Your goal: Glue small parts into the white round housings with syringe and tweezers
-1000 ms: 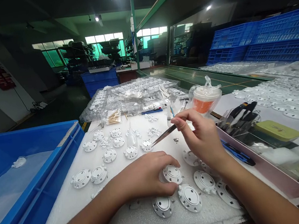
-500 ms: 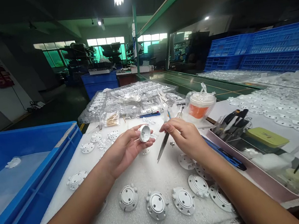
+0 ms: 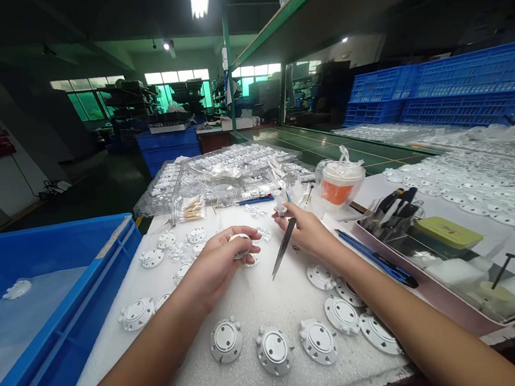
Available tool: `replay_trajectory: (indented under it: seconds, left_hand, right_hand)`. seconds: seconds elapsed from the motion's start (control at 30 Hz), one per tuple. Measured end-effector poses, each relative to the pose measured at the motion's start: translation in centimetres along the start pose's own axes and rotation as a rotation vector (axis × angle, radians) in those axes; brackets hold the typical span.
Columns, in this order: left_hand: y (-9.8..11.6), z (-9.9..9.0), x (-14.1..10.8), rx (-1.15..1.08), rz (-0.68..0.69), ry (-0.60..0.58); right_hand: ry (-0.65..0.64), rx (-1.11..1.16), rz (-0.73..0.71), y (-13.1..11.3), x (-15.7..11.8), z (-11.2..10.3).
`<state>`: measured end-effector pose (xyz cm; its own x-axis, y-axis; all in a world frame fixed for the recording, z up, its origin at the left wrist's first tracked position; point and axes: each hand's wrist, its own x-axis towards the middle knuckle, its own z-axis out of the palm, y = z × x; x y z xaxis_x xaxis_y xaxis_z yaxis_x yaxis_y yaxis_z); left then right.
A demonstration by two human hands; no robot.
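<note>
My left hand point(image 3: 221, 255) is closed around a small white cup-shaped part point(image 3: 240, 246), mostly hidden by the fingers. In my right hand point(image 3: 303, 231) a pair of metal tweezers point(image 3: 284, 248) points down and to the left. The same hand's fingertips are at a translucent syringe-like tube point(image 3: 280, 203); whether they grip it I cannot tell. Below the hands, several white round parts with dark holes, such as this one point(image 3: 275, 349), lie on the white foam sheet point(image 3: 182, 380). Small white pieces point(image 3: 263, 233) lie just beyond the left fingers.
To the left stands a blue bin point(image 3: 117, 243). A tray of tools point(image 3: 421, 282) and blue-handled pliers point(image 3: 385, 261) lie on the right. Further back are cotton swabs point(image 3: 192, 209), a bagged orange-and-white cup point(image 3: 339, 183) and clear trays of white parts point(image 3: 234, 158).
My left hand has turned, so the cup-shaped part's open side no longer faces me. My right fingers have moved slightly left and up to the translucent tube, still holding the tweezers.
</note>
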<state>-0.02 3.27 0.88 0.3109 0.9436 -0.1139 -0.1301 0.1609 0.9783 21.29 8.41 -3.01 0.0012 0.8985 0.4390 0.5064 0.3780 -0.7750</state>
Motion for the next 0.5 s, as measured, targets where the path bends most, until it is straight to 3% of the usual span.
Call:
replay_trajectory:
  seconds: [0.1, 0.3, 0.4, 0.5]
  left_hand:
    - [0.0, 0.1, -0.3, 0.171, 0.055, -0.014]
    - [0.0, 1.2, -1.2, 0.441, 0.177, -0.065]
    - [-0.3, 2.0, -1.5, 0.545, 0.229, -0.126]
    - [-0.8, 2.4, -1.6, 0.621, 0.310, -0.173]
  right_hand:
    - [0.007, 0.056, 0.010, -0.6, -0.2, 0.2]
    - [0.173, 0.357, -0.074, -4.3, -1.3, -1.5]
    - [0.126, 0.651, -0.048, -6.0, -2.0, -2.7]
    - [0.017, 0.734, -0.003, -6.8, -2.6, -3.1]
